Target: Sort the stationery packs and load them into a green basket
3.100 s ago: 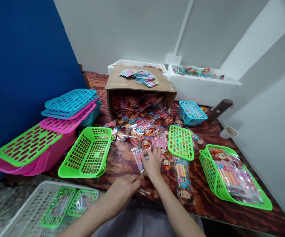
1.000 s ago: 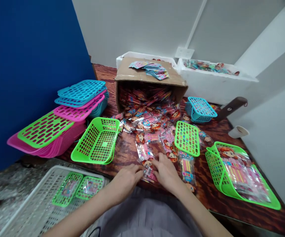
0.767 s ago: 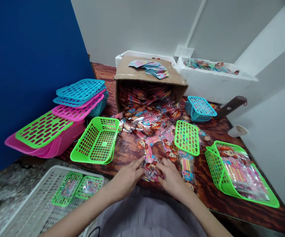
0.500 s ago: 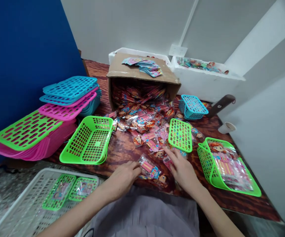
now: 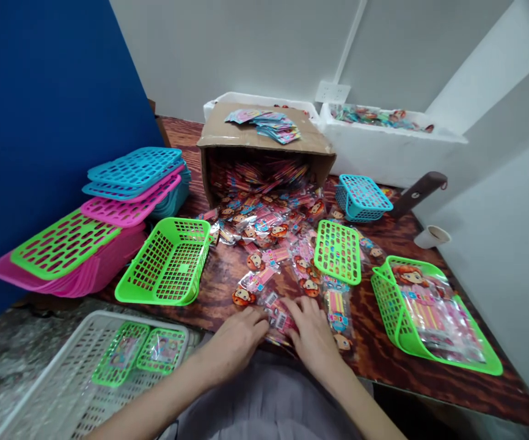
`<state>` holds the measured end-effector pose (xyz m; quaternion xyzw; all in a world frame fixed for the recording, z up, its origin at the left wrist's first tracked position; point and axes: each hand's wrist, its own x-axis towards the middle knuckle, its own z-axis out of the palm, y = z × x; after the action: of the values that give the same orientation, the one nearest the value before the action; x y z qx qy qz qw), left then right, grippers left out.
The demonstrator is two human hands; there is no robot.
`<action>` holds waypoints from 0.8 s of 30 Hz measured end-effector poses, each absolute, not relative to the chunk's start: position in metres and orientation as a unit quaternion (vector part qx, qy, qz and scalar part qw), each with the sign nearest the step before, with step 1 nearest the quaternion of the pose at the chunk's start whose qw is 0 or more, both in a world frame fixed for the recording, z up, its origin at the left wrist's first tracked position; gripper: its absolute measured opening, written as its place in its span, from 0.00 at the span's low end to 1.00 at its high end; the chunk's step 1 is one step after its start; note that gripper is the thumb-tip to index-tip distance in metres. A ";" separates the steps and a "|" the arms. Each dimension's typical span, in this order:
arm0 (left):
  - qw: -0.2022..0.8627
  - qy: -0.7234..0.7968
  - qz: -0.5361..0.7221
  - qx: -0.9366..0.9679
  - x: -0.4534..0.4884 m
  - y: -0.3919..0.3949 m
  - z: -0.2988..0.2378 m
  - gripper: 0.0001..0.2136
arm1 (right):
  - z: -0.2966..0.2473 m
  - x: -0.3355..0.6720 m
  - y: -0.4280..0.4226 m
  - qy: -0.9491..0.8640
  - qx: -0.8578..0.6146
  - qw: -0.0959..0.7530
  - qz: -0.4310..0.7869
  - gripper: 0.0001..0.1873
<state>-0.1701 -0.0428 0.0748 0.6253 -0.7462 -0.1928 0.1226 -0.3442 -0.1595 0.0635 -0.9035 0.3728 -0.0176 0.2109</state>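
Observation:
Near the front edge of the table, my left hand [image 5: 241,335] and my right hand [image 5: 313,333] grip a few shiny printed plastic packets [image 5: 276,315] from both sides. Barcodes show on the held packets. My left fingers are curled at their left edge; my right fingers bend over the right edge, partly hiding them. Beside my right hand lies a packet with yellow and pink sticks and a cartoon figure [image 5: 338,311]. Just beyond are more loose packets [image 5: 308,269] and a green lattice lid [image 5: 338,252].
A cardboard box [image 5: 264,131] spills packets onto the wood-patterned table [image 5: 228,281]. An empty green basket [image 5: 164,263] stands left, a filled green basket [image 5: 434,318] right. Pink baskets [image 5: 94,269], a blue basket [image 5: 364,198], a paper cup [image 5: 432,236] and a white crate [image 5: 72,348] are around.
My right hand has moved left and nearer, closing in on my left hand. The packets between them now show barcodes. A stick packet now lies right of my right hand.

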 end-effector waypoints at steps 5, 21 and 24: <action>0.129 -0.752 -0.181 0.621 -0.169 -0.041 0.077 0.12 | 0.073 -0.345 -0.172 0.385 -0.890 0.235 0.064 0.23; 0.299 -0.679 -0.145 0.654 -0.174 -0.033 0.062 0.05 | 0.099 -0.373 -0.160 0.294 -0.906 0.300 0.051 0.32; 0.291 -0.682 -0.210 0.637 -0.171 -0.028 0.061 0.08 | 0.101 -0.388 -0.161 0.297 -0.898 0.313 0.079 0.40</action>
<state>-0.1713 -0.0278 0.0608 0.6372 -0.6823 -0.2101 0.2905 -0.3880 -0.1610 0.1014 -0.8984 0.2974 0.0790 0.3132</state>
